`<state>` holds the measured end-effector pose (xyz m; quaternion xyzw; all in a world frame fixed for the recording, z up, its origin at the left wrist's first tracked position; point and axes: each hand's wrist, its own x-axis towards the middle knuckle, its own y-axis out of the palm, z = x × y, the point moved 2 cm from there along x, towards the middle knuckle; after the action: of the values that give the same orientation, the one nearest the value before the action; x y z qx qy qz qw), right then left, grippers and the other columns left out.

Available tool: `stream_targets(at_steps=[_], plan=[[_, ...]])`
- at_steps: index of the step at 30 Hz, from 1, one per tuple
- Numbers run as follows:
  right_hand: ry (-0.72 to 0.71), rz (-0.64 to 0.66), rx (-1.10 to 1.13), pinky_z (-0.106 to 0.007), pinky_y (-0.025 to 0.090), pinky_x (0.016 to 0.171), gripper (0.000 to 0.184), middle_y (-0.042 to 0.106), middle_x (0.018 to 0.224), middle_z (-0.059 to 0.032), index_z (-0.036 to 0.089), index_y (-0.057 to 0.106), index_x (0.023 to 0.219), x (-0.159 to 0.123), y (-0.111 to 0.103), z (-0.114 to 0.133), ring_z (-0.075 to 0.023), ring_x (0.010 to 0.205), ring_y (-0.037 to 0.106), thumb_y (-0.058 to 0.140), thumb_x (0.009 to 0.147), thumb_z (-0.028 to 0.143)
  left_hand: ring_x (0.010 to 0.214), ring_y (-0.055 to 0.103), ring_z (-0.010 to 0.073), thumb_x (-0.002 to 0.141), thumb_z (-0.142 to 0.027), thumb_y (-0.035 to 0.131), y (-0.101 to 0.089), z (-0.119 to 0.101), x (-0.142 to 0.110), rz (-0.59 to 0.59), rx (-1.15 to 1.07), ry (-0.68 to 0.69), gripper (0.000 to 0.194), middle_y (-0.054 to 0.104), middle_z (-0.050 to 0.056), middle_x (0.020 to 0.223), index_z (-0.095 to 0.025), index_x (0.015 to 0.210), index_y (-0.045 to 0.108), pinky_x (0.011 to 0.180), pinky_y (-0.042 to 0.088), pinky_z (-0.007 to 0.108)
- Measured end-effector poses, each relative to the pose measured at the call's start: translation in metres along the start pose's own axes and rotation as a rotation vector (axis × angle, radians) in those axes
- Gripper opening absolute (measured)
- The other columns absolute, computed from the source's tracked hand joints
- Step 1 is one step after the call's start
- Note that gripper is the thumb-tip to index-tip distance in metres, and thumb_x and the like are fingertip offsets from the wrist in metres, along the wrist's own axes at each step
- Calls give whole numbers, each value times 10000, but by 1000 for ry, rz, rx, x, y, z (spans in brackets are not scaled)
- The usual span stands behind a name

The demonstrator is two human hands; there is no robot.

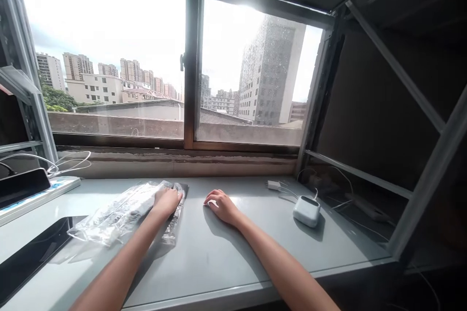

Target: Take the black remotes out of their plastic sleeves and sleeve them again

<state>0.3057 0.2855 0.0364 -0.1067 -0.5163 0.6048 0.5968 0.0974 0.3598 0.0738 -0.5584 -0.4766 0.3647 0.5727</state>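
Here, the left hand (168,200) clutches plastic packaging (116,214) whose slick film could slip, the right hand (222,208) curled loosely, empty.

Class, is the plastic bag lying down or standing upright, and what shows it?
Lying down: the bag stretches low along the desk, the left hand on it.

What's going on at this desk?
A person has their left hand on some crumpled clear plastic, fingers curled at its right end; how firm the grip is can't be told. Their right hand is over the desk, loosely curled, with nothing visible in it. A dark flat panel lies left of the plastic; a rounded white device sits farther right.
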Motion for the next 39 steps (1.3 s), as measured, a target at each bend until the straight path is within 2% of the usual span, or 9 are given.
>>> stream_targets(at_steps=[4,7,11,15,19,26,33,36,39], plan=[[62,-19,102,-331,467,944,259,659,1021,-42,210,734,882,3,0,-8,-198,1028,590,596,863,-9,1016,658,360,941,-428,321,2,-9,-3,4,47,-41,500,711,218,1048,-122,907,715,792,468,383],[62,-29,101,-331,459,942,281,662,1009,-39,219,741,876,4,-1,-9,-197,1018,590,582,863,-14,954,667,344,912,-477,373,1,1,1,-15,-45,-96,443,719,175,1009,-158,889,680,740,461,358],[52,13,51,-315,453,937,268,671,1010,-36,221,743,898,6,-1,-7,-193,1015,585,584,878,7,908,664,334,846,-529,449,13,18,16,-35,-194,-139,396,721,146,954,-183,822,639,712,455,341],[80,11,25,-304,448,934,248,677,1010,-30,225,743,906,9,0,-9,-191,1010,588,580,898,38,910,665,344,840,-608,388,27,27,35,-124,-392,-183,520,719,173,911,-155,903,636,736,468,354],[92,-7,41,-290,450,914,252,678,990,-19,235,740,900,11,0,-10,-182,996,590,575,899,44,927,662,360,817,-591,386,31,28,43,-123,-344,-118,493,724,176,895,-176,789,651,736,456,350],[79,-54,72,-297,457,944,284,672,1039,-27,226,738,903,11,-1,-9,-178,1024,587,559,885,6,845,666,322,800,-501,382,27,23,33,-62,-318,-14,425,730,124,776,-217,588,616,701,416,313],[-2,-53,28,-322,498,898,303,659,1031,-30,236,734,881,9,2,-7,-189,1000,598,556,867,-9,826,655,310,797,-468,422,27,25,27,-156,-405,-30,393,708,108,709,-221,536,581,720,427,310],[-86,-193,-31,-346,501,911,295,623,1151,-46,231,724,905,7,-4,0,-205,1065,562,577,843,-17,792,657,292,789,-466,501,29,28,26,-165,-558,-125,351,694,89,678,-208,591,634,705,449,305],[-137,-386,-45,-354,497,924,260,594,1191,-54,231,705,941,3,-16,9,-205,1082,534,573,862,22,621,635,235,766,-450,594,38,30,25,-81,-843,-257,308,629,54,570,-178,633,648,622,480,291]])
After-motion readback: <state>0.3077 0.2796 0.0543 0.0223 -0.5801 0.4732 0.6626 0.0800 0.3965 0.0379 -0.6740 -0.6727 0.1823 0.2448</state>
